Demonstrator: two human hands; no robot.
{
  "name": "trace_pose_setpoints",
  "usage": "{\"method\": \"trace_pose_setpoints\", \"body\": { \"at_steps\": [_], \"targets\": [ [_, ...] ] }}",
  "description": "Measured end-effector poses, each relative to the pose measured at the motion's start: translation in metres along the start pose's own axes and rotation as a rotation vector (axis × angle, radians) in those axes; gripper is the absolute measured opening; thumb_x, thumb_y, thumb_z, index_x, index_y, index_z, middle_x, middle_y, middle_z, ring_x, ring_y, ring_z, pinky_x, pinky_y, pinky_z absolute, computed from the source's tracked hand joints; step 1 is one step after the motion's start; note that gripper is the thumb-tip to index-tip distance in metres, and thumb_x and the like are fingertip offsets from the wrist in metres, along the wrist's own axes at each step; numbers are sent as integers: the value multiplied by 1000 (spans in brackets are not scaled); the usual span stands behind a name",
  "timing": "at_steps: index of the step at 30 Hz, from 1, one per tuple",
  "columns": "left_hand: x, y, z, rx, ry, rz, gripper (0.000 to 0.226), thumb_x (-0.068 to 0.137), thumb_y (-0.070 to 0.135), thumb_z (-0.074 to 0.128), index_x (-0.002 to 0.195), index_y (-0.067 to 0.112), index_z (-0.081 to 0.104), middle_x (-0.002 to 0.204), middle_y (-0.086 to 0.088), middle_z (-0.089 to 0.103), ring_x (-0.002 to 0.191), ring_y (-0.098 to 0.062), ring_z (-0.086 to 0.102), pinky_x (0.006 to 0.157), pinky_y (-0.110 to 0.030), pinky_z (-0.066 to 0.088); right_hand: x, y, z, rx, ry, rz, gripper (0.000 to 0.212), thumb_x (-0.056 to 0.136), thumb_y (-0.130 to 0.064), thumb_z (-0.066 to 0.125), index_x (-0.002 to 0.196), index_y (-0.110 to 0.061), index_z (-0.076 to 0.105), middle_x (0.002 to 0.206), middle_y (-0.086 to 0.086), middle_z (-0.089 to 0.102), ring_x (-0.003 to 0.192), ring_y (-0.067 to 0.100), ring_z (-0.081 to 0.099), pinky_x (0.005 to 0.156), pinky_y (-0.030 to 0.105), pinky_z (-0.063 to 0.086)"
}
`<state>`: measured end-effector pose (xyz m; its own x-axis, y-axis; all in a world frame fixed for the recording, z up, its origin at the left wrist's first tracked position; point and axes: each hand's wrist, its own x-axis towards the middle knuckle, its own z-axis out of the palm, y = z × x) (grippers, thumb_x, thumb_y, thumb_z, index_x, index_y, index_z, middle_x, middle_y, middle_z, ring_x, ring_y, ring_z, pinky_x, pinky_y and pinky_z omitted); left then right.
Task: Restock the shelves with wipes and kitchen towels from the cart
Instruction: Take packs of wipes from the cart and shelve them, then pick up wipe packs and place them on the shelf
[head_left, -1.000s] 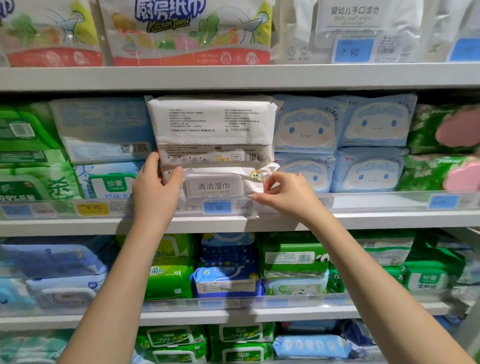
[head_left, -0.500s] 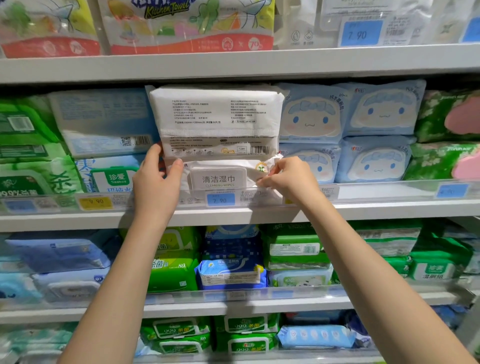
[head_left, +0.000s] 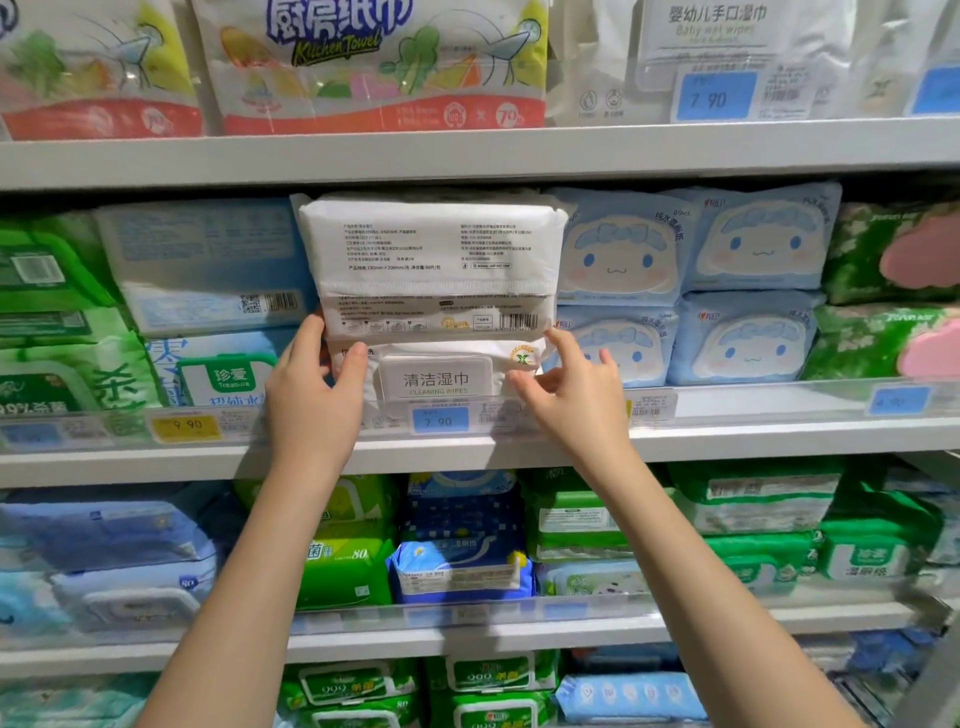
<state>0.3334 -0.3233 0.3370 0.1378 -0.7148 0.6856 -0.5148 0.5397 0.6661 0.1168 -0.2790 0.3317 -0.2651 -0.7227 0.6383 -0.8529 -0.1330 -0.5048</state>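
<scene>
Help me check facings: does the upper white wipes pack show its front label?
No, the upper white pack shows fine print and a barcode, while the lower pack shows the Cleaning Wipes label.

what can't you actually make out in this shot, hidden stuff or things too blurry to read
All in the head view:
- The cart: outside the frame.
- Print on the upper white pack: too small to read.
- Lower edge of the cleaning wipes pack: behind the shelf rail; its ends are covered by the left hand and right hand.
- The far-right price tag: blurred.
</scene>
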Motion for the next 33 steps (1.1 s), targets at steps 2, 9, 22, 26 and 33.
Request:
{"method": "trace_pose_setpoints", "body": {
  "at_steps": [2,9,22,26,33],
  "targets": [
    [0,0,-1,-10,3,-6,43,87,54,42,118,26,53,115,1,64,98,-18,64,84,-46,54,1,-2,-1,-66,-28,1,52,95,-47,49,137,-18,43,88,-1,74,104,22,63,117,42,12],
    [11,14,-4,-82,47,-52,23,97,35,50,96,13,58,89,-2,61,83,-20,55,65,-28,42,18,-18,0,301,210,-61,42,93,-36,53,132,-19,54,128,1,58,116,19,53,97,46,43],
    [10,22,4,-25,66,-145,29,93,37,54,111,15,52,113,-6,59,101,-27,55,84,-40,45,15,-16,-14,161,65,-24,44,91,-32,56,135,-29,53,120,-3,64,118,21,48,96,44,42],
    [-16,29,11,25,19,-133,65,93,35,54,146,8,28,153,-8,24,138,-29,29,113,-46,27,-8,-17,-26,171,-4,27,53,92,-30,61,141,-21,45,138,-1,54,130,15,41,103,31,35],
    [-86,47,46,-171,-120,195,39,92,27,48,122,2,54,127,-12,48,120,-24,45,103,-28,30,-76,19,-56,237,116,161,27,91,-16,61,117,-13,67,109,-4,67,102,12,61,84,28,49]
  ]
}}
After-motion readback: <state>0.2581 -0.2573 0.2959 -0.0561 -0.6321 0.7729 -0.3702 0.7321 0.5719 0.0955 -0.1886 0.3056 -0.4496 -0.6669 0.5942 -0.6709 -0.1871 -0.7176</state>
